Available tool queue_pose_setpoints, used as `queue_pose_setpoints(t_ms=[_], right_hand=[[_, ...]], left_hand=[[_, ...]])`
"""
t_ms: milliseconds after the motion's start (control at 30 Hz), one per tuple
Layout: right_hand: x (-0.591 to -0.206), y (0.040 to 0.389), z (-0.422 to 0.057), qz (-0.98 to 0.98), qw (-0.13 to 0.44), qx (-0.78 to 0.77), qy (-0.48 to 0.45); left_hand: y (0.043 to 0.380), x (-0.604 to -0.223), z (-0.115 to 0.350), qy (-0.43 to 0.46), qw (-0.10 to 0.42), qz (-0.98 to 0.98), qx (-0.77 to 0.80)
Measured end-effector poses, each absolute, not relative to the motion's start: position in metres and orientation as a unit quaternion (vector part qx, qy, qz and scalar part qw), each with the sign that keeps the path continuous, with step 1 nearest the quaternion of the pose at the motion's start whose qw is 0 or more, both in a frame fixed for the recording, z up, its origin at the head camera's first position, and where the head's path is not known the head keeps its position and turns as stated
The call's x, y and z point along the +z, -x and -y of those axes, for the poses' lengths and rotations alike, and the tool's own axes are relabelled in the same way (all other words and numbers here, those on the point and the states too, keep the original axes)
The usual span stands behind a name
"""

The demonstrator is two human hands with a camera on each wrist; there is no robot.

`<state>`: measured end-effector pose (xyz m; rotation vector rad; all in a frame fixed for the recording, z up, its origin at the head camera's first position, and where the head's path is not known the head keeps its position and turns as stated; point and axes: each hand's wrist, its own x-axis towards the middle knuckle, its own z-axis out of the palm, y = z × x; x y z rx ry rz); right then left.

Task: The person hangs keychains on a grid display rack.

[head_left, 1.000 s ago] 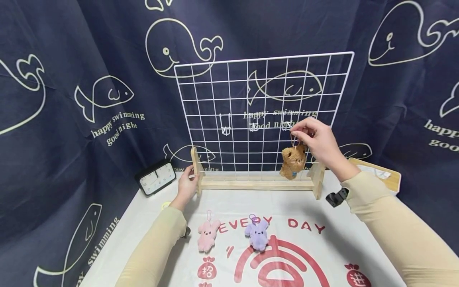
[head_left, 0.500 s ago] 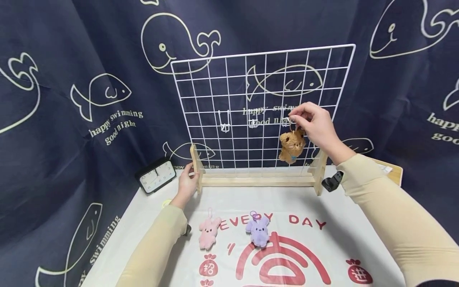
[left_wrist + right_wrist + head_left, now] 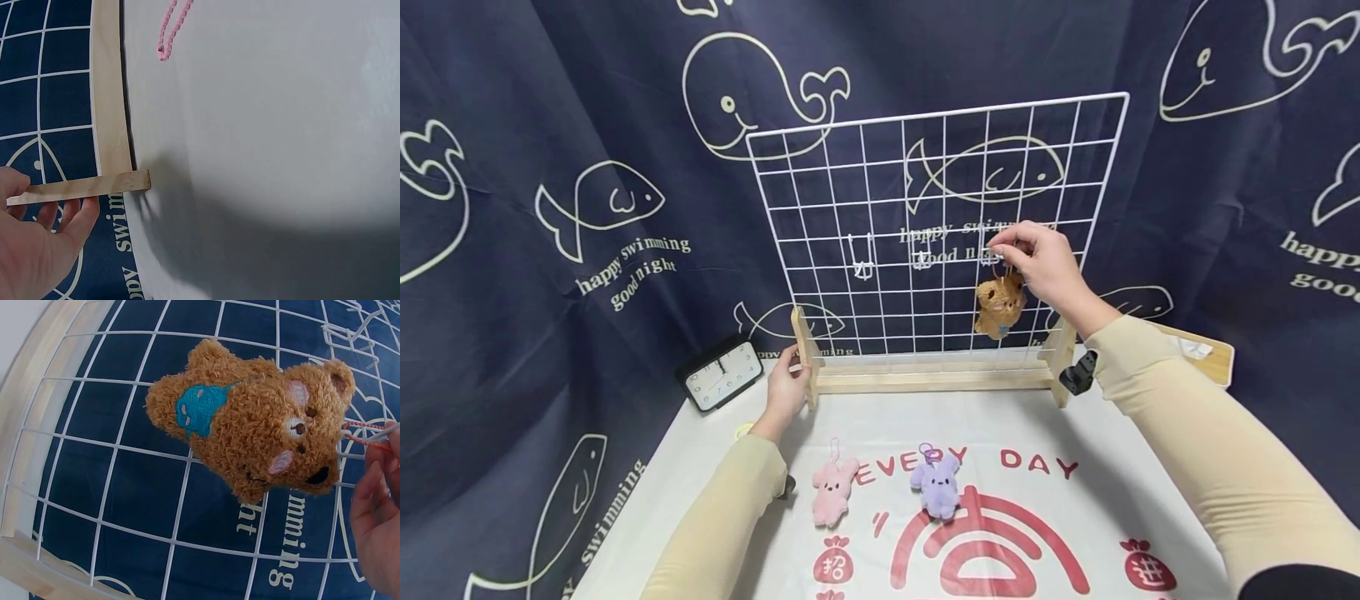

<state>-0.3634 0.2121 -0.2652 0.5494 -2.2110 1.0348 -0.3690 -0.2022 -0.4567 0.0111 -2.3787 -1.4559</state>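
Note:
My right hand (image 3: 1039,260) pinches the beaded cord (image 3: 361,426) of a brown bear plush charm (image 3: 998,307), which hangs in front of a white wire grid rack (image 3: 940,114). Its fingertips are right at the right-hand white hook (image 3: 989,257). In the right wrist view the fuzzy bear shows pink cheeks and a blue patch. My left hand (image 3: 786,393) grips the left wooden upright (image 3: 81,186) of the rack's stand, thumb on one side and fingers on the other. Two more hooks, a left hook (image 3: 862,268) and a middle hook (image 3: 921,260), carry nothing.
On the white printed tabletop (image 3: 1000,425) lie a pink plush charm (image 3: 832,493) and a purple plush charm (image 3: 938,487). A black-framed clock (image 3: 722,377) stands left of the rack, a wooden tray (image 3: 1217,360) to its right. Dark whale-print cloth (image 3: 625,83) hangs behind.
My right hand has raised the bear charm and brought its cord up to the right-hand hook. The left hand keeps its grip on the upright. The head view has shifted slightly.

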Motion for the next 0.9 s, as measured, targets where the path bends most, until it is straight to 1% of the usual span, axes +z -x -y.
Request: queue_pose_setpoints(t_ms=[133, 267, 367, 700, 900], right_hand=[[-0.2659, 0.3655, -0.2118, 0.847, 0.303, 0.387, -0.204], [-0.2669, 0.3681, -0.2102, 0.851, 0.302, 0.382, -0.197], [-0.2686, 0.3696, -0.2084, 0.853, 0.312, 0.373, -0.190], [-0.2681, 0.3715, -0.2055, 0.846, 0.363, 0.335, -0.200], [-0.2727, 0.3689, -0.2089, 0.843, 0.372, 0.338, -0.193]], left_hand=[[0.3668, -0.4563, 0.2021, -0.010, 0.175, 0.838, -0.517], [0.3645, -0.4584, 0.2017, -0.018, 0.159, 0.842, -0.515], [0.3625, -0.4601, 0.2014, -0.021, 0.150, 0.844, -0.514], [0.3658, -0.4608, 0.2012, -0.021, 0.161, 0.840, -0.518], [0.3685, -0.4580, 0.1993, -0.020, 0.162, 0.843, -0.513]])
